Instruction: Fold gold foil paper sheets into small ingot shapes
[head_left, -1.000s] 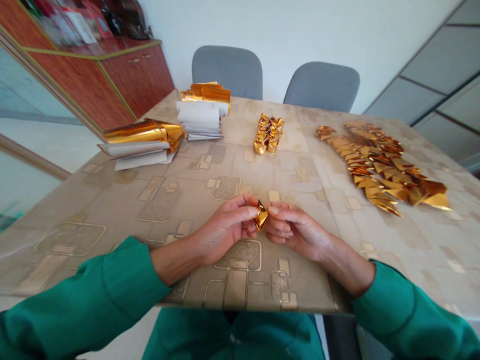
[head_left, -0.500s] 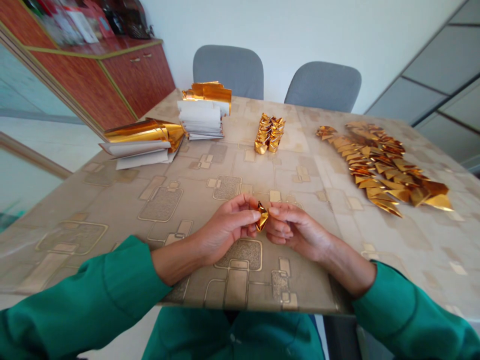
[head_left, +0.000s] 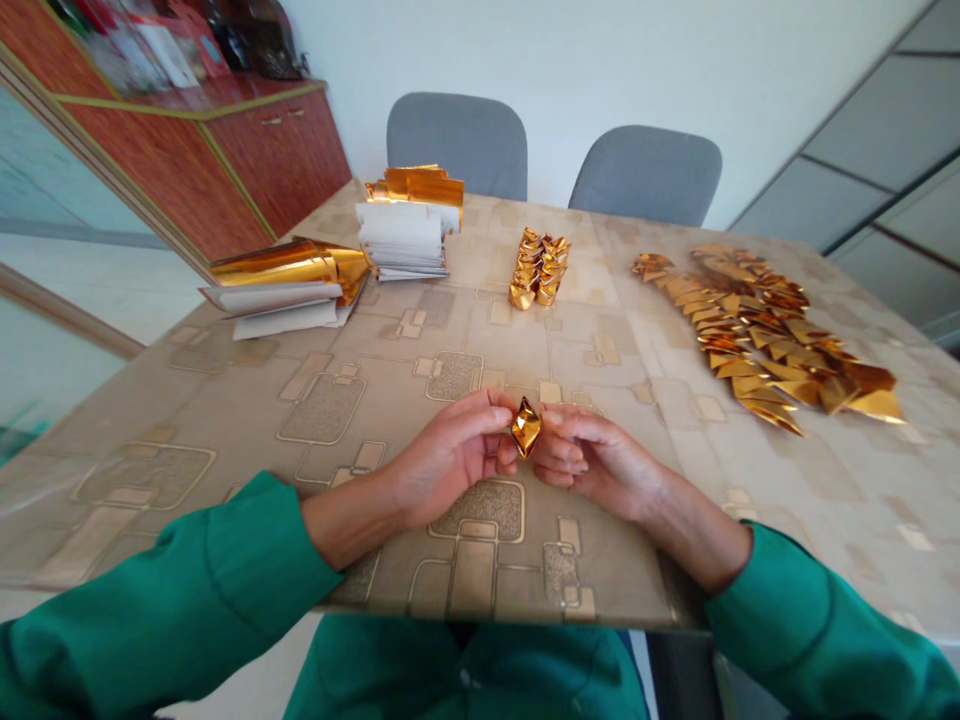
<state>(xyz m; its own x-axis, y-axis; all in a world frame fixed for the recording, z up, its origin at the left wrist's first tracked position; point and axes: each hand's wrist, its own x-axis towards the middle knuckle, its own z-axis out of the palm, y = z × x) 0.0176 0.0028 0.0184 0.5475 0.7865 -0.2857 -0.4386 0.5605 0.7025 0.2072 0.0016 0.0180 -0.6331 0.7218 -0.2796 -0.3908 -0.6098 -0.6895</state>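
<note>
A small folded gold foil paper ingot [head_left: 526, 428] is held upright between my two hands above the near part of the table. The fingers of my left hand [head_left: 457, 445] are curled at its left side, thumb near its upper edge. At its right side, my right hand [head_left: 592, 450] pinches it between thumb and forefinger, with the other fingers bent beneath. Farther back stand two nested rows of finished gold ingots [head_left: 540, 268]. On the right lies a spread of flat folded gold paper pieces [head_left: 765, 330].
Stacks of gold foil sheets with white backs [head_left: 401, 235] and a bent gold bundle [head_left: 289, 275] lie at the back left of the patterned table [head_left: 360, 520]. Two grey chairs [head_left: 457, 140] stand behind it. A reddish wooden cabinet [head_left: 277, 150] is at the far left.
The ingot has turned so that its diamond-shaped face shows more fully. My left thumb has shifted up and off its front. My right hand has barely moved.
</note>
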